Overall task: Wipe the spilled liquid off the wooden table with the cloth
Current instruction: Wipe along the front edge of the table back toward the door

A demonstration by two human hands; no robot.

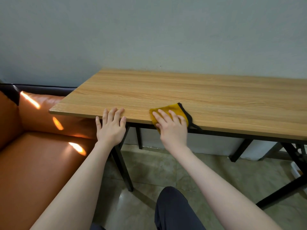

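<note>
Already the yellow cloth (pixel 172 108) overhangs the bench's (pixel 199 92) near edge, pressed flat under the right hand (pixel 172 126), fingers straight; the left hand (pixel 111 126) rests open beside it. Dragging nearer could pull cloth off the bench. No spill is discernible.

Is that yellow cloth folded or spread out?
Folded, apparently: the cloth is a small bunched pad under the right hand at the table edge.
</note>
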